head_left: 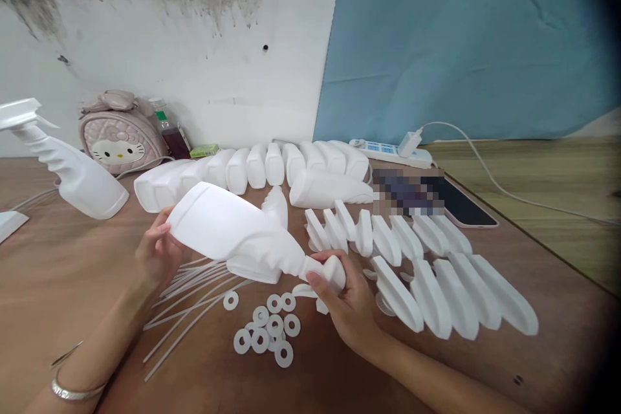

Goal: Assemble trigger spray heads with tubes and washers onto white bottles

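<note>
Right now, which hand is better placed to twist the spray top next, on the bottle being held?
Probably the right hand: it holds the spray top of the white bottle. The left hand holds the opposite end, so it seems better placed for steadying.

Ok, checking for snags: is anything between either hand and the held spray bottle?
Nothing visible: the left hand touches the spray bottle directly at its base end, and the right hand grips its spray head.

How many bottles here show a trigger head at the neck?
2. One bottle stands at picture left; the held bottle spans the left hand and right hand. Necks of the back bottles are hidden, so more are possible.
</note>
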A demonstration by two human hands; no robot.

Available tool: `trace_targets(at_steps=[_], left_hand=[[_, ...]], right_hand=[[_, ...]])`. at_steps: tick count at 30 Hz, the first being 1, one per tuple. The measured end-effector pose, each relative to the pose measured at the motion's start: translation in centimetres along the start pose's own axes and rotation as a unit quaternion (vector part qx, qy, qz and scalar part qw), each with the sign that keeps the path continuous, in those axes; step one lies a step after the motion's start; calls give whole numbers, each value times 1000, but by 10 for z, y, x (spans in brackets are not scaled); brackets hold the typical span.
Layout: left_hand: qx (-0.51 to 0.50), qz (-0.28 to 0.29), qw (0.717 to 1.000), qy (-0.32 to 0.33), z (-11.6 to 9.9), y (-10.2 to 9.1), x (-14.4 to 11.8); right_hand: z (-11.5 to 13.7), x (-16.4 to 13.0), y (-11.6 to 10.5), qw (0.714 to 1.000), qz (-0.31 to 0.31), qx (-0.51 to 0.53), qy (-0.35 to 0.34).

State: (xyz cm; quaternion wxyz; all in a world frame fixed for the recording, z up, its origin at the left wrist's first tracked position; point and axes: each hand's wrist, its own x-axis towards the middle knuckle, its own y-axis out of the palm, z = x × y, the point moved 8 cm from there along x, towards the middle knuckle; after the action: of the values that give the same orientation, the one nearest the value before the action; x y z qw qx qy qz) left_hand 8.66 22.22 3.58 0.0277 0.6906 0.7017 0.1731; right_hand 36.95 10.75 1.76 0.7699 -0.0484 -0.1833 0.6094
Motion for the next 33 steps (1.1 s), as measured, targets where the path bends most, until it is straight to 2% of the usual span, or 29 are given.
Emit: trace_targets(at_steps=[5, 9, 11, 18, 23, 27, 33], left_hand=[[-61, -12, 998, -24, 4, -5, 2], [-96, 39, 994, -23, 5, -1, 0], [-108, 46, 993, -28, 7, 1, -2], [-39, 21, 995, -94, 14, 4, -6], [-53, 49, 995, -68, 8, 3, -4], [-102, 69, 991, -54, 6, 5, -4], [-177, 52, 980, -69, 7, 2, -1]], right_hand=[[-3, -1, 1, 1000, 4, 4, 8], [-2, -1, 2, 1000, 10, -2, 8], [-1, -2, 2, 1000, 11, -6, 6], [-2, -1, 3, 1000, 13, -16, 9], [-4, 2, 1, 1000, 1, 5, 24], [-3, 2, 0, 1000, -3, 6, 30], [-3, 0, 4, 999, 22, 0, 24]])
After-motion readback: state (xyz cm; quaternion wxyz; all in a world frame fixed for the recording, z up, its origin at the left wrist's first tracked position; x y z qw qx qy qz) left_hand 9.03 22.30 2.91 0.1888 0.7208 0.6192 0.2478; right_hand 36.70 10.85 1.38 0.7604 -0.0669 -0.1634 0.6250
